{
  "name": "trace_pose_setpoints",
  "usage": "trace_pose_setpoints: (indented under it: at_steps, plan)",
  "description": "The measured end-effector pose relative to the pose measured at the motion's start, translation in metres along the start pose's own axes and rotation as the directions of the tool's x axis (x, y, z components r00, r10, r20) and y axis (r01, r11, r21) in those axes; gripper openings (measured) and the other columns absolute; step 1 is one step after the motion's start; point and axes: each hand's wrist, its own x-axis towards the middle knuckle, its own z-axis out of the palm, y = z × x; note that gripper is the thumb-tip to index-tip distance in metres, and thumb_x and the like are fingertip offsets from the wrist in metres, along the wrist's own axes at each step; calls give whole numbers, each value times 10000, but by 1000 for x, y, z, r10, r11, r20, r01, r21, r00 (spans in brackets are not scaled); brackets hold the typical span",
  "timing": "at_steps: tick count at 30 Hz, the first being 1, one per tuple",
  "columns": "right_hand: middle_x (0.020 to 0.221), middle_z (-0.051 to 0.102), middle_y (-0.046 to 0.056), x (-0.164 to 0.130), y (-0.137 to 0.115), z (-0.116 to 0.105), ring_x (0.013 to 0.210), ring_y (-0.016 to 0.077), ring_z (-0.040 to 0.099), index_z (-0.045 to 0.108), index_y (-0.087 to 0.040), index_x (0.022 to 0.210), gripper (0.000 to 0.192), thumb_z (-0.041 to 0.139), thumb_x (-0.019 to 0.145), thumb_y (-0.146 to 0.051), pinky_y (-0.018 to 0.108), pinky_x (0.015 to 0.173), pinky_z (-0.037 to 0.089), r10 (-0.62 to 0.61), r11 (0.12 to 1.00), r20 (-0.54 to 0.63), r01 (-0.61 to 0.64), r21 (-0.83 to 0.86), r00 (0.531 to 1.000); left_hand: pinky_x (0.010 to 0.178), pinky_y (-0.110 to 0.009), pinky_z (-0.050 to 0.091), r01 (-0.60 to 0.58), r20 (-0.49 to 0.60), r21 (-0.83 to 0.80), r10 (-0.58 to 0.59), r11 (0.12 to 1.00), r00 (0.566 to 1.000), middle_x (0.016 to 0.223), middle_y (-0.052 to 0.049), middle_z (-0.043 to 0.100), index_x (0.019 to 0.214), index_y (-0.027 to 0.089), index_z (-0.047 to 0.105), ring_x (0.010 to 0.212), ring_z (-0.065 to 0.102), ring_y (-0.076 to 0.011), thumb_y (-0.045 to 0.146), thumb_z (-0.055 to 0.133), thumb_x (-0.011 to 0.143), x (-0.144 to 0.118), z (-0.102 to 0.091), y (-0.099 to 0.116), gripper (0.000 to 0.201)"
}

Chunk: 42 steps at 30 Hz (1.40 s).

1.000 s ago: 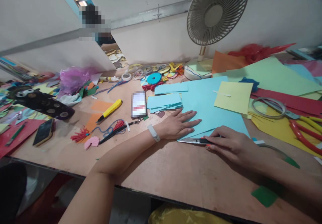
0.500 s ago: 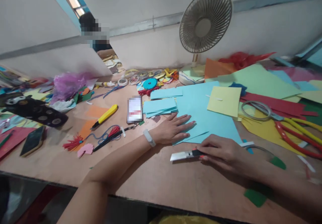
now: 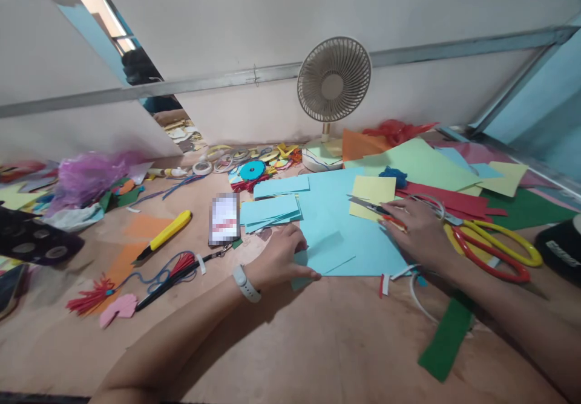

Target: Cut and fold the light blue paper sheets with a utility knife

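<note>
While the left hand [image 3: 278, 257] pinches a small blue paper piece [image 3: 327, 251] between thumb and fingers at the frame's lower center, the right hand [image 3: 414, 228], fingers closed around a craft knife [image 3: 374, 208], holds the blade over a yellow sheet [image 3: 380, 188] right of center.

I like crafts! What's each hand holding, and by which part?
The right hand holds a cutter by its handle. The left hand seems to pinch a blurry blue paper strip by its left end.

Cutter [image 3: 376, 209] moved fwd; LH [image 3: 280, 255] curled
</note>
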Motion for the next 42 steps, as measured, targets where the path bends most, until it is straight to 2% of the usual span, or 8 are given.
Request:
trace_pose_setpoints:
  at_steps: [6,9,12,17,22,28,36,42]
  plan:
    - [1295,641,147,-11,-46,-8,1182,273,610,538,-219,1384,583,626,892,-518,436,943,538,-191,917,189,106,385,963,870,-350,458,-290,-61,-232,283,929,957,1064,-69,653,856,192,602,990,591,-225,397,689,895,-8,0,15,226]
    - [1021,745,96,-13,-62,-16,923,214,704,708,-218,1143,350,585,931,-469,333,781,579,-237,767,355,-50,640,904,854,-351,468,-360,-78,-247,352,899,933,1033,-72,683,910,196,614,957,622,-223,445,622,936,-13,3,24,250]
    - [748,719,44,-7,-57,-19,649,179,665,756,-201,858,336,612,896,-502,289,579,538,92,704,438,-370,606,894,932,-412,478,-262,-121,-244,239,934,963,1196,-122,653,1135,191,593,1091,614,-282,604,702,825,-14,8,26,528]
    - [846,706,81,12,-5,-18,681,240,646,678,-170,1108,472,563,872,-562,389,597,537,595,649,233,-631,425,769,1111,-546,362,-122,-84,-116,112,986,990,1527,-225,389,1486,139,335,1391,401,-387,691,737,730,-11,19,17,1018]
    - [1272,614,213,10,11,-9,1181,397,550,593,-130,1282,478,556,883,-390,587,955,432,259,951,-151,-279,-133,954,1114,-545,367,-120,-98,-6,119,993,988,1549,-203,368,1533,158,275,1405,391,-372,549,659,862,-13,28,16,866]
    - [1221,684,96,-12,-34,12,1206,277,578,696,-223,1028,225,505,910,-219,445,978,461,-274,961,66,276,-24,959,1077,-491,426,-186,-163,31,189,982,968,1492,-173,468,1513,154,304,1354,473,-318,280,538,930,-13,31,16,641]
    - [1349,598,239,2,14,5,1228,417,558,625,-99,1263,681,620,807,-606,560,999,454,217,968,236,-176,-182,947,1018,-475,478,-208,-155,104,222,973,963,1427,-177,540,1441,115,414,1238,577,-303,181,398,954,-14,33,10,491]
    - [1182,717,136,3,28,3,1106,301,648,702,-187,1094,422,389,970,-441,421,905,510,245,964,224,-212,-161,943,962,-479,513,-172,-158,123,190,977,969,1349,-171,607,1379,112,480,1167,622,-304,160,403,940,-11,37,7,449]
